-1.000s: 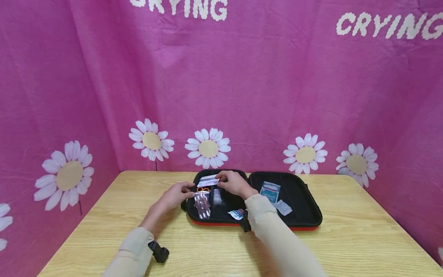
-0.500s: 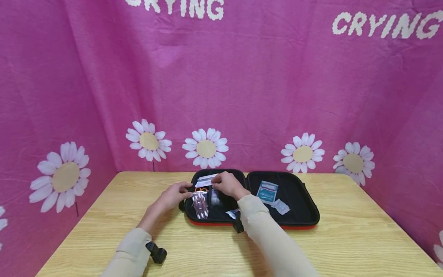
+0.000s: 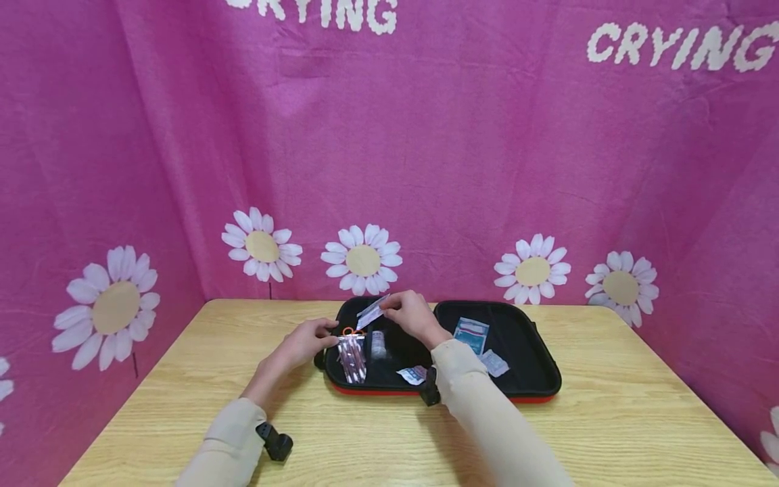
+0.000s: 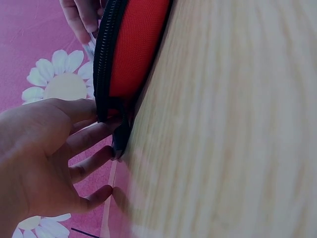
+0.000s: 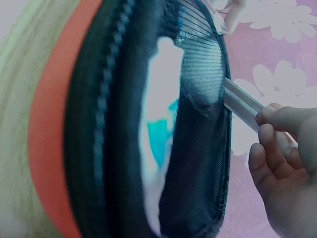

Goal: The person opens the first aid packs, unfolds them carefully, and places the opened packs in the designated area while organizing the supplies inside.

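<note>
A black case (image 3: pixel 398 348) with a red outer shell lies unfolded on the table. My right hand (image 3: pixel 414 316) pinches a flat white packet (image 3: pixel 370 315) with a grey stripe between thumb and fingertips, tilted above the back of the left half. My left hand (image 3: pixel 306 341) grips the case's left rim; in the left wrist view one digit reaches behind the zipped edge (image 4: pixel 102 62) while other fingers lie outside by a black tab (image 4: pixel 120 136). Its fingertips are right by a clear packet of cotton swabs (image 3: pixel 353 362). Orange scissor handles (image 3: pixel 350 331) show behind that packet.
A clear-wrapped roll (image 3: pixel 379 346) sits beside the swabs, and a small printed sachet (image 3: pixel 413 375) lies near the front rim. A teal packet (image 3: pixel 471 334) and a small white packet (image 3: pixel 494 364) lie in the right half (image 3: pixel 532 368). A pink curtain (image 3: pixel 426 169) hangs behind the table (image 3: pixel 341 433).
The white packet has been lifted and tilted up in my right hand, which has moved slightly up and right. My left hand stays at the case's left rim.
</note>
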`<state>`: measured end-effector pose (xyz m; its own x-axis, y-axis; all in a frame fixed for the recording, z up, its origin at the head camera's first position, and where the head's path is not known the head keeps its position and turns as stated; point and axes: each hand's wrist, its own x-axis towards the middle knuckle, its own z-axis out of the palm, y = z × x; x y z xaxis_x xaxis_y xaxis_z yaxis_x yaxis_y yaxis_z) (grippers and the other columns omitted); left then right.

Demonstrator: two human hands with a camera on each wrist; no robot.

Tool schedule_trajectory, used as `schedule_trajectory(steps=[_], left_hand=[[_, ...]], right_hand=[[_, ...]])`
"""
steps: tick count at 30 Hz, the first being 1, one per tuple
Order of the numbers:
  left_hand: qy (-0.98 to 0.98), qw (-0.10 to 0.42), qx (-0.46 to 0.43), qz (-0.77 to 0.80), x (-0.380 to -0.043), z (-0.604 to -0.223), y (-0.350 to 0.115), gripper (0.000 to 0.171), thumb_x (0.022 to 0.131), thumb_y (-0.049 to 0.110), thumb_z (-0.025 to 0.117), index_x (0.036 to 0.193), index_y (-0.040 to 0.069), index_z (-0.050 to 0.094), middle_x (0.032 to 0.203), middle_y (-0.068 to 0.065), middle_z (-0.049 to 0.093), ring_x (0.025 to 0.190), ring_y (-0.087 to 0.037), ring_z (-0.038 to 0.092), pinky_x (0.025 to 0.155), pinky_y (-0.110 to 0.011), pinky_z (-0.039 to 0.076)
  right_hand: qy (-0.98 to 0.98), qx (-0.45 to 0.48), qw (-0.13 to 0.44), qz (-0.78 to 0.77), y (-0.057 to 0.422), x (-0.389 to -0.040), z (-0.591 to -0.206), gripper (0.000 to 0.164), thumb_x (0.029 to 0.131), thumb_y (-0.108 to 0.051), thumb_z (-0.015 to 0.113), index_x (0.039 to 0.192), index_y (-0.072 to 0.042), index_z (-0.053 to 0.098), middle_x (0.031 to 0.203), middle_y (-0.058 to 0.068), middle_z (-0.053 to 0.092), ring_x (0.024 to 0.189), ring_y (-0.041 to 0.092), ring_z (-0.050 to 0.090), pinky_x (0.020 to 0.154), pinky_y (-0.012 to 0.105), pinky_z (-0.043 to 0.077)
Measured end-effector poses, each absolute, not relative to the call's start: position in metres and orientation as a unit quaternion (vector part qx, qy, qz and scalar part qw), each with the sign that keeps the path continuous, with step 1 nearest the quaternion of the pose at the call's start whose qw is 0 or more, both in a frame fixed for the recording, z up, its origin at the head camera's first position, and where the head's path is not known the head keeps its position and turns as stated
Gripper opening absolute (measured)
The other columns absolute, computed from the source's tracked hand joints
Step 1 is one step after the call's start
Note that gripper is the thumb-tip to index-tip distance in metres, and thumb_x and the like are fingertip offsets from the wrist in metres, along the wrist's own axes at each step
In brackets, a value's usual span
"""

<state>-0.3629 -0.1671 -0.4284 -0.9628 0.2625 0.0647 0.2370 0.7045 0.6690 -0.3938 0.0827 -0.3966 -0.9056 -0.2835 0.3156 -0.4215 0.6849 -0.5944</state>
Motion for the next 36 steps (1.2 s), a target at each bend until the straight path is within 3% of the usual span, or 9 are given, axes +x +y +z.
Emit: schedule_trajectory(steps=[12,30,36], left_hand=[[0.916,0.041,0.107,0.386,-0.364,-0.426,-0.165,0.044,0.097,0.022,0.063,0.138,0.008,0.058,0.113,-0.012,0.07,0.106,-0.023,0.063,0.097,-0.046,0.049],[0.915,0.035,0.122,0.384,-0.365,-0.427,-0.166,0.043,0.097,0.019,0.063,0.137,0.004,0.058,0.109,-0.012,0.071,0.1,-0.02,0.064,0.09,-0.041,0.051],[0.915,0.032,0.126,0.381,-0.364,-0.429,-0.166,0.043,0.097,0.018,0.064,0.136,0.003,0.058,0.104,-0.01,0.071,0.095,-0.017,0.063,0.085,-0.038,0.051]], right_hand=[[-0.897,0.195,0.134,0.372,0.102,-0.384,-0.376,0.016,0.089,-0.008,0.07,0.103,-0.007,0.079,0.107,0.009,0.076,0.089,0.018,0.068,0.084,0.036,0.057],[-0.872,0.172,0.159,0.43,0.145,-0.355,-0.352,0.018,0.089,-0.011,0.073,0.106,-0.007,0.077,0.107,0.011,0.075,0.082,0.018,0.064,0.073,0.026,0.053],[-0.863,0.153,0.147,0.459,0.165,-0.346,-0.352,0.019,0.09,-0.011,0.071,0.108,-0.006,0.077,0.099,0.013,0.076,0.077,0.016,0.062,0.069,0.024,0.05]])
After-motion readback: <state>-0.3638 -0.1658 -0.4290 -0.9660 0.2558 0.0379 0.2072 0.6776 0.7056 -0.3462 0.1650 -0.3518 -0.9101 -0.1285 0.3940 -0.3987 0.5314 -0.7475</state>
